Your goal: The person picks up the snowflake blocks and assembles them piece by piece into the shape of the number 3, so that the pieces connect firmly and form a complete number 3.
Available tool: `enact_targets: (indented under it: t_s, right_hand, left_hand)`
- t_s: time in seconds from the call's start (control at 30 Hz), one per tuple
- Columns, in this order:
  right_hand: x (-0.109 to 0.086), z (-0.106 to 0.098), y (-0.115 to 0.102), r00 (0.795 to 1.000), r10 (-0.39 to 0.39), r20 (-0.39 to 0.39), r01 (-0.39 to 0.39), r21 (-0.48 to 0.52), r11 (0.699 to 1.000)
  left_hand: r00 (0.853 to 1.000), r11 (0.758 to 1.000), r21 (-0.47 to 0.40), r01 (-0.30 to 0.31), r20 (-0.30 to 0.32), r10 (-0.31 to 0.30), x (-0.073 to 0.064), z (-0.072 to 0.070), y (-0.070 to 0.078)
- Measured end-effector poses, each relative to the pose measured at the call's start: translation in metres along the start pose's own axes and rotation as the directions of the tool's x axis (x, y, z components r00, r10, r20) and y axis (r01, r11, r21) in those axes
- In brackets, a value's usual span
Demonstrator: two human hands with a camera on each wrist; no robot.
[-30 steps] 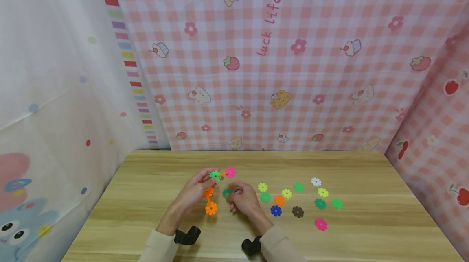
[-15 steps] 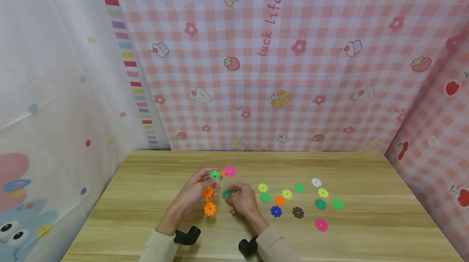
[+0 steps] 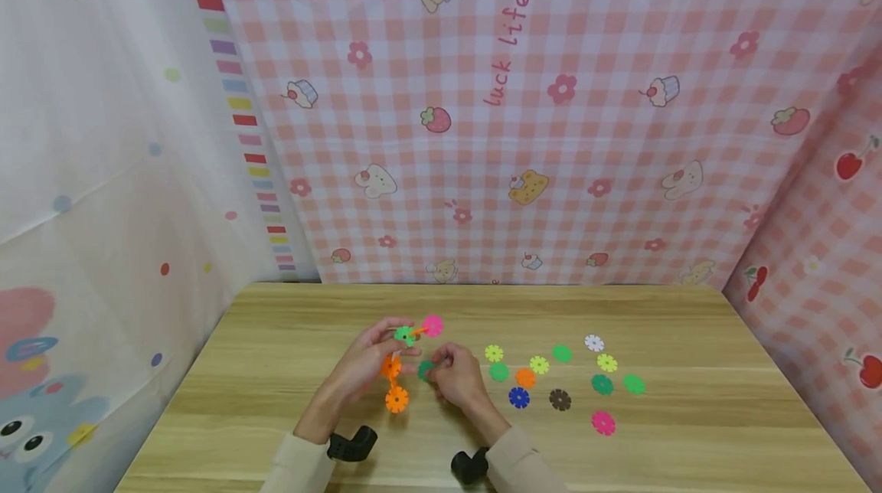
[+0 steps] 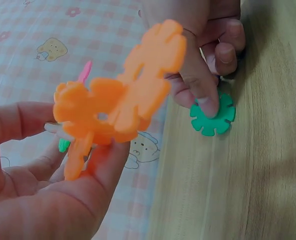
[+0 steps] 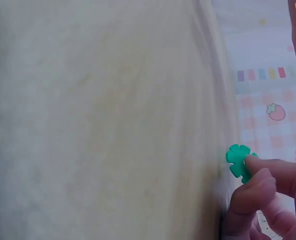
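My left hand holds a joined cluster of notched plastic snowflake discs above the table. Its orange discs stick out toward the left wrist camera, joined at angles. In the head view, a light green disc and a pink disc project from the top of this cluster. Just to the right, my right hand pinches a single dark green snowflake disc between thumb and fingers. That disc shows flat-on in the right wrist view, apart from the cluster.
Several loose snowflake discs lie on the wooden table to the right, among them a blue disc, a brown disc and a white disc. A checked curtain hangs along the table's back edge.
The cluster in my left hand dips and tilts slightly, its lower orange disc sitting a little lower. My right hand keeps its pinch on the green disc and barely shifts.
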State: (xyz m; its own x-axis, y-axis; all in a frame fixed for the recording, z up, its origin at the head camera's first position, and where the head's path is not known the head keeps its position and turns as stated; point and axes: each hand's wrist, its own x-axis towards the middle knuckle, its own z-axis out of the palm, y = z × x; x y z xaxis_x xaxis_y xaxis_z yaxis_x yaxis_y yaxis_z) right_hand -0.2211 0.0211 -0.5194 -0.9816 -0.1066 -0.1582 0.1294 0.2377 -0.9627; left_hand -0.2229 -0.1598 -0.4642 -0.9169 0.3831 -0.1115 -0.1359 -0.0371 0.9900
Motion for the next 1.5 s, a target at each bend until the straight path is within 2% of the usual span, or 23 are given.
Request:
enact_targets:
  t_s: [0.1,0.27,0.47,0.67,0.93,1.2,1.5]
  right_hand:
    - [0.0,-0.004,0.0,1.0,0.005,0.031,-0.006,0.033,0.999]
    - [-0.001,-0.018,0.0,0.998,0.001,0.065,-0.012,0.166,0.986]
    - [-0.007,-0.04,-0.009,0.996,-0.09,0.015,0.084,0.23,0.97]
    - [-0.015,-0.057,-0.014,0.982,-0.182,-0.059,0.191,0.233,0.954]
    - [-0.02,-0.069,-0.016,0.963,-0.252,-0.099,0.268,0.21,0.94]
    - [-0.024,-0.074,-0.015,0.95,-0.288,-0.118,0.303,0.147,0.941]
    - [-0.029,-0.082,-0.016,0.949,-0.29,-0.125,0.305,0.131,0.943]
  left_hand:
    - [1.0,1.0,0.013,-0.005,-0.001,0.005,0.0,0.0,0.0]
    - [1.0,0.999,0.036,-0.011,0.007,0.011,0.002,0.002,-0.001]
    - [0.999,0.998,0.059,-0.006,0.035,0.004,0.004,0.005,-0.001]
    - [0.997,0.996,0.084,0.016,0.07,-0.022,0.005,0.012,0.0]
    - [0.996,0.995,0.098,0.021,0.079,-0.029,0.006,0.02,0.0]
    - [0.994,0.995,0.097,0.017,0.103,-0.027,0.008,0.029,0.0]
    - [0.992,0.995,0.095,0.017,0.126,-0.029,0.01,0.038,0.0]
